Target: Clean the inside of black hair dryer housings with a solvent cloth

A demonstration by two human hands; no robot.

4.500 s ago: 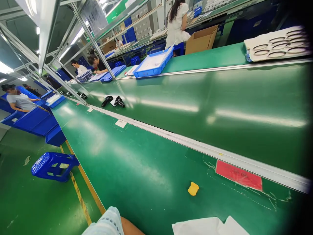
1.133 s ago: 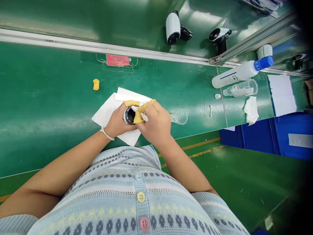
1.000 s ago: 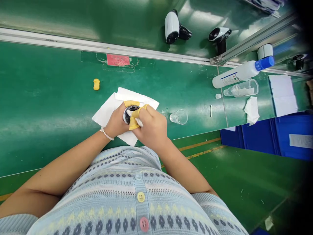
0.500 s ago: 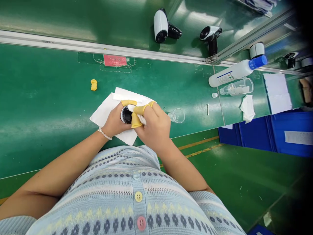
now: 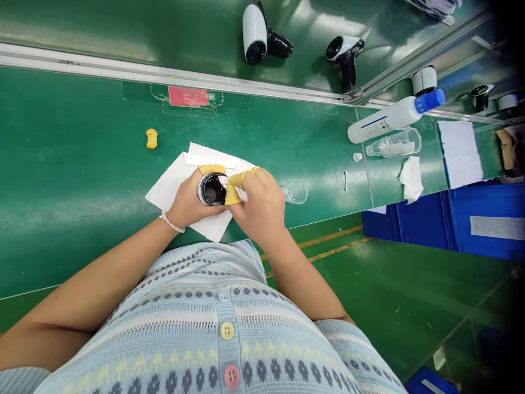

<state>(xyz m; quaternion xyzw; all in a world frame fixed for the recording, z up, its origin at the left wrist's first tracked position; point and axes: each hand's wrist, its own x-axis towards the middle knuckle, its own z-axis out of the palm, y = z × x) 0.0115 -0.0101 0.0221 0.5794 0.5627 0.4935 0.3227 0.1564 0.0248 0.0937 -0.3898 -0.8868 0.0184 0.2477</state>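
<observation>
My left hand [image 5: 189, 198] is wrapped round a white cylindrical part with a black hollow end [image 5: 212, 190], its open end tilted up toward me. Yellow finger cots cover some fingertips on both hands. With my right hand [image 5: 262, 205] I pinch a small folded white wipe [image 5: 241, 193]; its tip touches the right side of the black rim. Under both hands lies a white paper sheet [image 5: 166, 180] on the green table. A clear plastic cup [image 5: 296, 191] is just right of my right hand.
A loose yellow finger cot [image 5: 151, 138] lies at left. To the right are a cotton swab [image 5: 345, 180], a white bottle with blue cap [image 5: 389, 120], a clear bottle [image 5: 396, 143] and a crumpled tissue [image 5: 411, 178]. Hair-dryer-shaped devices [image 5: 255, 34] stand behind the metal rail [image 5: 287, 97].
The black end has turned so its hollow inside shows more. My right hand's wipe has shifted from over the opening to its right rim. The view has moved slightly.
</observation>
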